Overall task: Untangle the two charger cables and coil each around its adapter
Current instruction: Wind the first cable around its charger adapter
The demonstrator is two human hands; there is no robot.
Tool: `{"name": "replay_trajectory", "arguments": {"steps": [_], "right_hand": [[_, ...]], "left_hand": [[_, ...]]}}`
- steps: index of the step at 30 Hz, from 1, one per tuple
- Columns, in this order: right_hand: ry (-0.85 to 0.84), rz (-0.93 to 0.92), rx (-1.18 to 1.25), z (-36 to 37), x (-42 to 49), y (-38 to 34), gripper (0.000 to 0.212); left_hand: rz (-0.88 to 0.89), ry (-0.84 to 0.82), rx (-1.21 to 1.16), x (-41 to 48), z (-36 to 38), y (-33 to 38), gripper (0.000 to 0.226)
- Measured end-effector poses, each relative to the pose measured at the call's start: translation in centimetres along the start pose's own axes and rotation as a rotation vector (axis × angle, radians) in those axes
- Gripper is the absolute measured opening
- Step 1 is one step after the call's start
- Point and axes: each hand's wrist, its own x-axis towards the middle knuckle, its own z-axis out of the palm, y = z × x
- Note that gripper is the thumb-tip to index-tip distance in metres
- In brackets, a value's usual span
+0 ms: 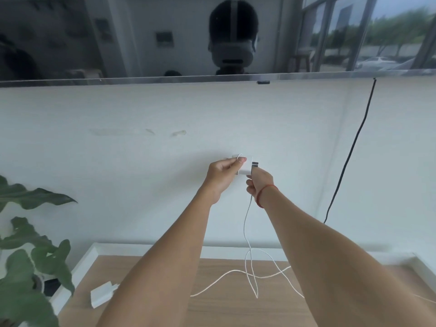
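Observation:
I hold a white adapter (246, 168) up in front of the wall, its metal prongs pointing right. My left hand (223, 173) grips its left side and pinches a small loop of white cable at the top. My right hand (258, 182), with a red string at the wrist, grips the adapter from below and holds its white cable (246, 223), which hangs down to the wooden table (224, 310). There it crosses a second white cable (219, 278). The second white adapter (102, 294) lies on the table at the left, beside my left forearm.
A black cord (349, 154) hangs down the white wall at the right. A leafy green plant (28, 256) stands at the left edge. A white ledge (94, 253) frames the table. Above, a dark glass panel (141, 36) shows reflections.

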Motion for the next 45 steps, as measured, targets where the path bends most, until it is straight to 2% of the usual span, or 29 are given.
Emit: {"name": "replay_trajectory", "arguments": {"steps": [4,7,12,14,17,19,23,26,32,37,41,43,45], "right_hand": [[-0.122,0.067,0.175,0.9,-0.2,0.7,0.009],[-0.176,0.06,0.2,1.1,-0.8,1.5,0.004],[-0.247,0.055,0.024,1.5,-1.6,2.1,0.018],[-0.295,0.067,-0.079,1.1,-1.7,2.4,0.018],[-0.358,0.1,-0.256,0.5,-1.8,3.5,0.014],[-0.376,0.12,-0.303,0.1,-2.1,4.2,0.013],[-0.356,0.11,-0.35,0.2,-2.5,4.8,0.018],[-0.314,0.063,-0.423,1.2,-3.3,4.2,0.026],[-0.36,-0.075,-0.632,0.7,-4.0,2.3,0.027],[-0.281,-0.274,-0.639,0.3,-4.3,-0.5,0.04],[-0.201,-0.483,-0.678,0.4,-4.2,-2.8,0.037],[-0.198,-0.521,-0.708,0.5,-4.1,-3.5,0.03],[-0.196,-0.533,-0.706,0.6,-4.1,-3.8,0.03]], "left_hand": [[-0.012,-0.006,-0.09,0.3,-0.2,0.1,0.017],[-0.001,0.009,-0.112,0.5,0.1,0.2,0.02],[-0.037,0.064,-0.098,0.3,-0.1,-0.5,0.029],[-0.076,0.024,-0.057,-0.2,-0.7,-0.9,0.031],[-0.182,-0.05,0.023,-1.0,-1.7,-2.1,0.022],[-0.264,-0.078,-0.012,-1.5,-2.0,-3.0,0.019],[-0.206,0.005,-0.074,-1.6,-1.5,-3.6,0.022],[-0.129,0.15,-0.086,-1.2,-0.4,-3.2,0.023],[-0.045,0.275,-0.01,-0.5,-0.8,-3.7,0.022],[-0.019,0.191,-0.039,-0.5,-0.7,-3.6,0.02],[0.01,0.153,-0.037,0.0,-0.4,-2.3,0.026],[0.0,0.136,-0.034,0.1,-0.5,-2.0,0.026],[-0.022,0.107,-0.046,0.0,-0.5,-1.8,0.023]]}}
